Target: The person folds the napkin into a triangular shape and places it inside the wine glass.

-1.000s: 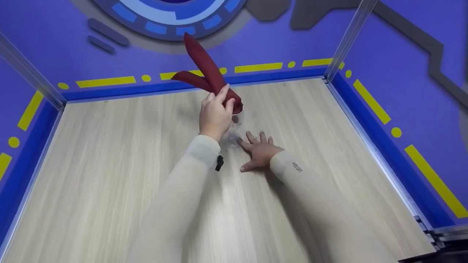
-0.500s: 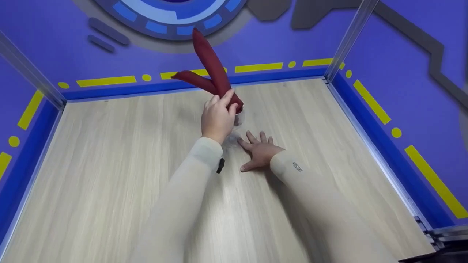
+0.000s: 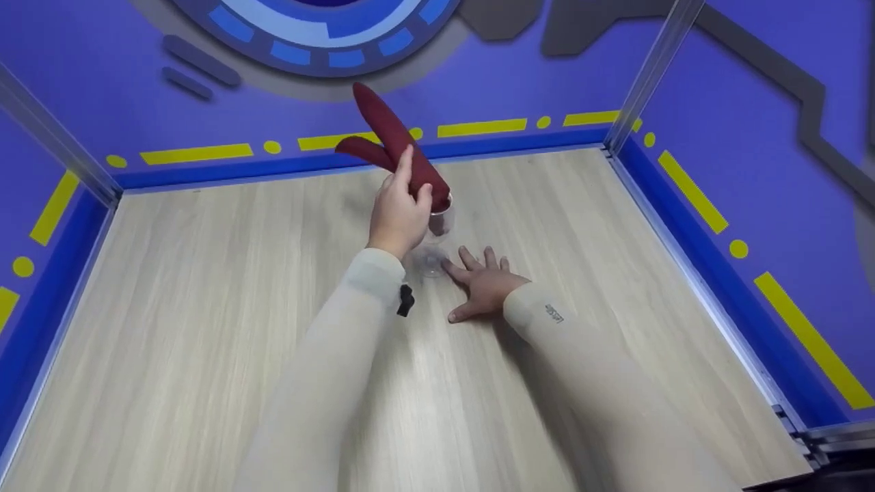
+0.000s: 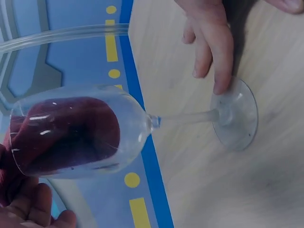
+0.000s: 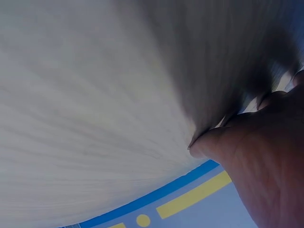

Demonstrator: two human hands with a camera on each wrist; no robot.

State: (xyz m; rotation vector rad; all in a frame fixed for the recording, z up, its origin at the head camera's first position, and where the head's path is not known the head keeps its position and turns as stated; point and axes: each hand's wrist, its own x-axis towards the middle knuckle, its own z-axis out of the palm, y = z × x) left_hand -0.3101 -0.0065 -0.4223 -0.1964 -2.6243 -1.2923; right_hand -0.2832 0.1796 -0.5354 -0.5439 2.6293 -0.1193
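A dark red folded cloth napkin (image 3: 388, 126) leans up and left out of a clear wine glass (image 3: 443, 224), its lower end down in the bowl. Two pointed flaps stick out at the top, one long and one short. My left hand (image 3: 396, 210) holds the napkin just above the rim, index finger laid straight along it and thumb near the rim. In the left wrist view, the rolled end of the napkin (image 4: 71, 135) shows through the glass. My right hand (image 3: 487, 288) lies spread on the table, its index fingertip on the glass foot (image 4: 241, 128).
The glass stands on a pale wood-grain table (image 3: 239, 328). Blue-purple panels with yellow marks (image 3: 482, 128) enclose its back and sides, joined by metal corner posts (image 3: 646, 82). The back panel rises behind the napkin's top.
The napkin's long flap has tipped lower and its short flap has shifted right. My left hand has moved slightly left, its index finger now stretched upward. My right hand stays in place.
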